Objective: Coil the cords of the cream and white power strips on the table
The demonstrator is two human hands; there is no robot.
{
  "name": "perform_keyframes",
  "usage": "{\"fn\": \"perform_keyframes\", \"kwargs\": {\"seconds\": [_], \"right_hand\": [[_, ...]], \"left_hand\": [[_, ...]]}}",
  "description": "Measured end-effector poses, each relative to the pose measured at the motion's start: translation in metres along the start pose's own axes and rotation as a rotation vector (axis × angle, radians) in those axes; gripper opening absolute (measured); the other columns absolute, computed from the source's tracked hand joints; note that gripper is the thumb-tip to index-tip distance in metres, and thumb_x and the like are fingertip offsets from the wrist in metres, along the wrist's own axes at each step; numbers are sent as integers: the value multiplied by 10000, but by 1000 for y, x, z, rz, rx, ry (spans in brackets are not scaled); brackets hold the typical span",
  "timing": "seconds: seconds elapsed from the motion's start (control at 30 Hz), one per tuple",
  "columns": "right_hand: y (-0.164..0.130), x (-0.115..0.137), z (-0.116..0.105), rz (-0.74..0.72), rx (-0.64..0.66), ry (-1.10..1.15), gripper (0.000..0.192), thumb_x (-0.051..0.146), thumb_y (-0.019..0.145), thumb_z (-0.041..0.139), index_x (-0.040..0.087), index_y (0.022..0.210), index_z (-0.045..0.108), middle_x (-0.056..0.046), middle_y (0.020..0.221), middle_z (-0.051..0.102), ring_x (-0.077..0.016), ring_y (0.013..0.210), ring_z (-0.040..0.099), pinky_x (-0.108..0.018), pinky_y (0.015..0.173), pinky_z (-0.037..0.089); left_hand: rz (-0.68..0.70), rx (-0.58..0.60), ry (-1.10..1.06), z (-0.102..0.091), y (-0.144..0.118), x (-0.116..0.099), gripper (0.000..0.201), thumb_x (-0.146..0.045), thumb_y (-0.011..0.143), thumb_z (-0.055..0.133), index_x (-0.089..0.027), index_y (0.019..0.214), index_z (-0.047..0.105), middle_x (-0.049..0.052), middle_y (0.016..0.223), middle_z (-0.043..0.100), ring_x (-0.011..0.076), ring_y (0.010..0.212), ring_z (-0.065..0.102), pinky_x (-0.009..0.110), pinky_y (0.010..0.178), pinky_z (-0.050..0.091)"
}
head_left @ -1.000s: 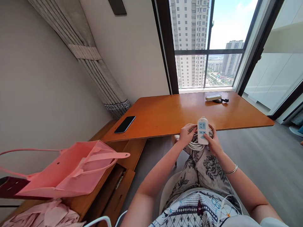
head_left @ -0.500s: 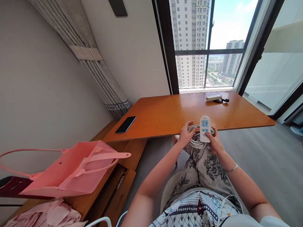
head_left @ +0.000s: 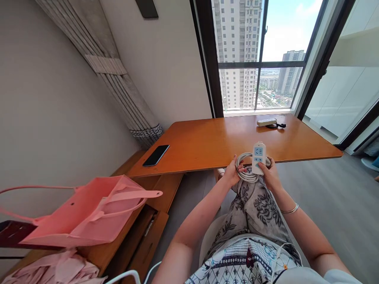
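Both forearms stretched forward and converging over the lap, bare to the elbow. Left hand [head_left: 231,173] curled, fingers bent inward, thumb on top. Right hand [head_left: 271,176] closed in a grip, thumb pressed up front, bangle on the wrist. Hands near each other, not touching.

We count two power strips: one white [head_left: 258,157] near, one beige [head_left: 267,122] far on the table [head_left: 207,144]. One cable coil [head_left: 247,173], one phone [head_left: 156,155] left, one pink bag [head_left: 89,213] near left, two hands [head_left: 231,173] [head_left: 271,175].
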State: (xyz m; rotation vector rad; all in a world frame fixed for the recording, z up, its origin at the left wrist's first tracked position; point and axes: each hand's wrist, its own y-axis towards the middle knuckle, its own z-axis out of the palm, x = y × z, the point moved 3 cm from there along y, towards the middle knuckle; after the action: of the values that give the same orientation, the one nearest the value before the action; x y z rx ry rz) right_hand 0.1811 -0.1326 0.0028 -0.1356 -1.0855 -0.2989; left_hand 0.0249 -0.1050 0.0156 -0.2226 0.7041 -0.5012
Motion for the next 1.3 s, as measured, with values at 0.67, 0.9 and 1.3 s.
{"fn": "perform_keyframes", "kwargs": {"seconds": [0.67, 0.9, 1.3], "right_hand": [[-4, -2, 0, 71, 137, 103, 714, 345, 567, 908, 313, 1155, 504, 24, 1052, 701, -187, 939, 687, -305, 743, 599], [19, 4, -13, 84, 52, 130, 668, 278, 533, 902, 279, 1077, 514, 27, 971, 705, -165, 838, 686, -245, 625, 576], [164, 72, -122, -9, -293, -169, 401, 210, 657, 752, 217, 988, 525, -7, 912, 662, -137, 732, 643, -218, 519, 551]], "left_hand": [[117, -111, 7, -4, 12, -3, 403, -449, 978, 533, -144, 720, 591, -69, 467, 376, 57, 387, 378, 218, 523, 487], [177, -51, 284, -10, 22, 2, 207, -334, 963, 529, -154, 960, 631, 65, 869, 704, 146, 686, 670, 293, 710, 551], [856, -341, 1017, -65, 31, -70, 139, -230, 814, 578, -188, 934, 635, 75, 1019, 631, 165, 817, 632, 273, 629, 549]]}}
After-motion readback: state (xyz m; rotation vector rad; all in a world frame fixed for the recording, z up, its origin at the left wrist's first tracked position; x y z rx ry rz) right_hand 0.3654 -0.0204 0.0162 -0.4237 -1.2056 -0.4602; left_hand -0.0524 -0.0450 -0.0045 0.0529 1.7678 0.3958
